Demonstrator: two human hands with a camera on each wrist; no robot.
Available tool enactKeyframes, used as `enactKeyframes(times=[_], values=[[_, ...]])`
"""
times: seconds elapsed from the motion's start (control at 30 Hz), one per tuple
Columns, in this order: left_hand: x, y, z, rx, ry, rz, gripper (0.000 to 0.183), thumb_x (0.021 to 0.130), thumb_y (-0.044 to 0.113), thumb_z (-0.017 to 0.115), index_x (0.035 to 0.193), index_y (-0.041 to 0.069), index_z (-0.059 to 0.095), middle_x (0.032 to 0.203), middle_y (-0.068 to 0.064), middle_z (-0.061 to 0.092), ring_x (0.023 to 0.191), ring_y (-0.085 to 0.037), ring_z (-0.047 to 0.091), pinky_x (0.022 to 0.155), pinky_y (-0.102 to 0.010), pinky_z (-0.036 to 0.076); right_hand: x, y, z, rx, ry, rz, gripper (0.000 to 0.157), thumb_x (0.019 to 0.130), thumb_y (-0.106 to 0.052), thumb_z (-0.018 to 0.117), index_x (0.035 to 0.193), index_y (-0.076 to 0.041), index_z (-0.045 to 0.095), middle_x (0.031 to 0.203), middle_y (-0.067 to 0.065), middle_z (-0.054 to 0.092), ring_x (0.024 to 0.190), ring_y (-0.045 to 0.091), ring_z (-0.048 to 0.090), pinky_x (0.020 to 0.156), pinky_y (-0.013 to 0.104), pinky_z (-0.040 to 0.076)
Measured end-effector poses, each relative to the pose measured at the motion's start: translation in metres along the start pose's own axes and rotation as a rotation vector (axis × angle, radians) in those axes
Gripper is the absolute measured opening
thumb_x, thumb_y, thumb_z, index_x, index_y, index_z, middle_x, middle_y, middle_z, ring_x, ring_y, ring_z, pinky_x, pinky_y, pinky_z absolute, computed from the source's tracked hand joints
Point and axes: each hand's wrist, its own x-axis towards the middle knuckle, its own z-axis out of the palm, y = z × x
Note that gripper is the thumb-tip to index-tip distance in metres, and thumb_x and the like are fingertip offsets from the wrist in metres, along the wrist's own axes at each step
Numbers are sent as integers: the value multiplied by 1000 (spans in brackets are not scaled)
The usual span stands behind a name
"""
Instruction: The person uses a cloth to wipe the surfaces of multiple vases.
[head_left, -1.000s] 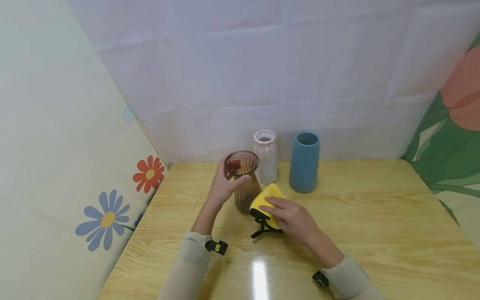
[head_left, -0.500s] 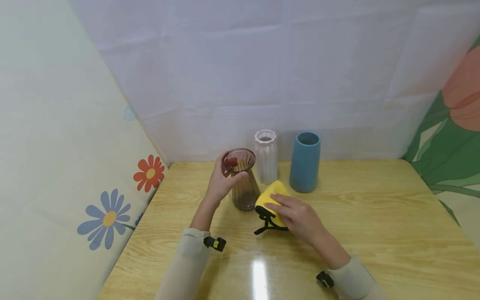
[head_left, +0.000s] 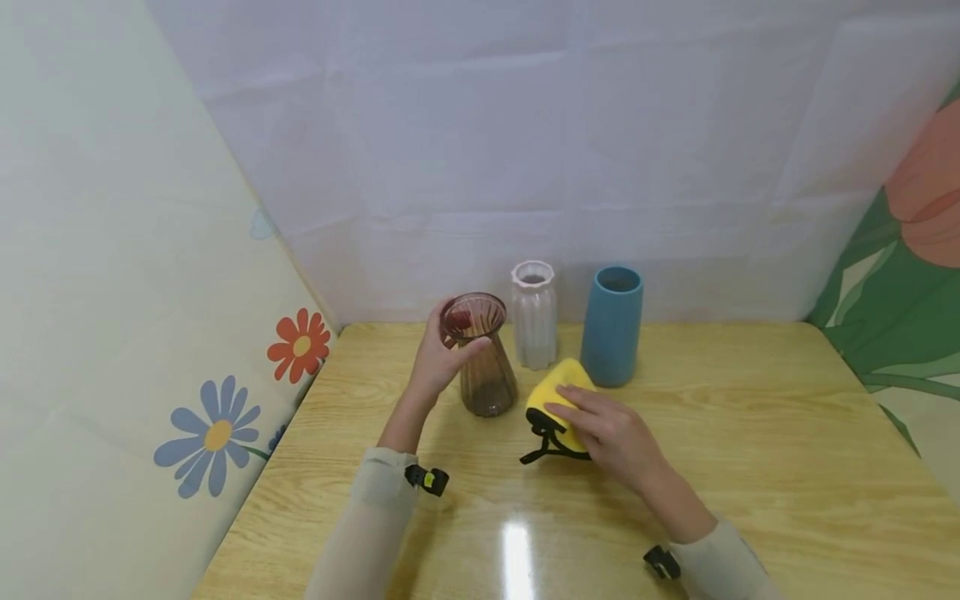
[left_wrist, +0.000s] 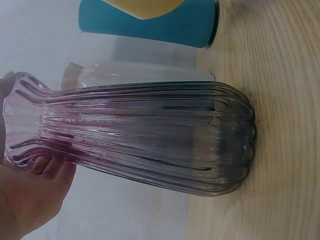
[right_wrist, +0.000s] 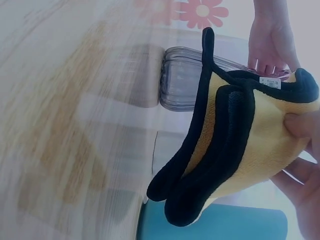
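Note:
My left hand (head_left: 441,354) grips the neck of a ribbed glass vase (head_left: 487,375), thumb in front and fingers behind. In the left wrist view the glass vase (left_wrist: 150,135) fades from purple at its flared rim to smoky grey at its base, which is at the tabletop. My right hand (head_left: 615,433) holds a folded yellow cloth (head_left: 558,396) with black edging and a black loop. The right wrist view shows the cloth (right_wrist: 265,145) pinched between thumb and fingers, apart from the glass vase.
Behind the glass vase stands a white fluted vase (head_left: 535,321). A blue vase (head_left: 612,333) is to its right, beyond the yellow cloth. They stand on a wooden table (head_left: 750,433) against a white sheet (head_left: 450,125). Flower-printed cloth (head_left: 217,437) hangs on the left.
My left hand and the glass vase have shifted slightly left and back. My right hand has drawn the yellow cloth to the right, and a gap now shows between cloth and glass vase.

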Motion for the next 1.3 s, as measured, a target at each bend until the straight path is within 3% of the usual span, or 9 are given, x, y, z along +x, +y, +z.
enactKeyframes(times=[0.27,0.47,0.67,0.8,0.9,1.13,1.3], values=[[5,-3,-4,-20,23,-22,95,83,19,84,157,7,26,152,-18,42,142,-31,40,118,-50,31,-4,0,-5,-6,-38,28,44,83,-1,70,124,-16,73,128,13,69,112,32,69,91,43,57],[10,-6,-6,-26,34,-42,93,84,20,83,158,10,26,154,-17,39,142,-33,40,118,-48,32,-3,-1,-11,-9,-31,40,33,93,-5,64,123,-15,73,128,13,69,113,32,68,91,43,57],[15,-8,-10,-9,46,-57,95,84,24,84,158,11,25,156,-17,37,143,-34,40,117,-47,35,0,-3,-19,-16,-28,56,35,90,-2,65,122,-13,74,130,13,68,115,32,67,93,43,56],[20,-10,-12,2,54,-57,96,84,24,84,158,9,25,156,-18,37,143,-33,39,117,-46,35,1,-3,-22,-24,-20,50,27,102,-12,56,121,-13,74,130,13,68,115,32,67,94,42,55],[23,-10,-14,2,62,-50,96,84,23,84,158,9,25,156,-18,37,143,-32,39,117,-46,35,1,-2,-24,-32,-9,43,34,109,-23,43,121,-13,74,129,13,68,115,32,67,94,42,55],[32,-12,-17,10,70,-48,98,82,26,85,158,8,26,156,-19,38,143,-33,39,117,-46,35,2,0,-29,-50,25,36,30,105,-18,49,120,-13,75,129,13,68,114,33,68,94,43,55],[37,-14,-18,9,73,-55,97,83,26,84,158,8,26,156,-19,39,144,-32,39,118,-46,33,4,0,-32,-59,57,24,35,109,-22,42,119,-13,75,127,13,69,112,33,69,92,43,56]])
